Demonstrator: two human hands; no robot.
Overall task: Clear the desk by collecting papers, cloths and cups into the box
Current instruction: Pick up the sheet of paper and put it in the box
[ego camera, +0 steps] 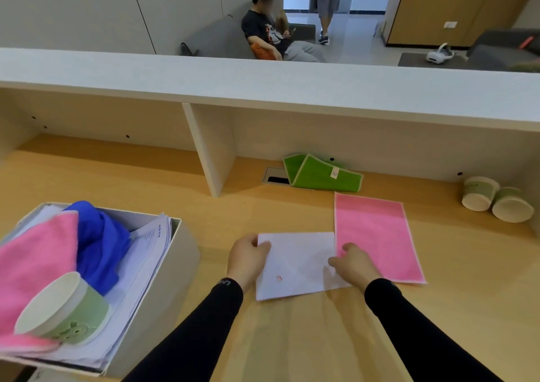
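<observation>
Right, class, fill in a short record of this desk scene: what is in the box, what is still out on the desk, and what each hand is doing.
in box: pink cloth, blue cloth, papers, cup on its side
on desk: sheet, pink mat, green cloth, two cups on their sides
left hand: gripping sheet's left edge
right hand: on sheet's right edge, beside pink mat

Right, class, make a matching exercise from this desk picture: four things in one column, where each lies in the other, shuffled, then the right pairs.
Things:
1. blue cloth
2. white paper
3. green cloth
4. two cups

Places:
A. far right of the desk
B. in the box
C. against the back wall
D. under both hands

Pairs: 1-B, 2-D, 3-C, 4-A
</observation>
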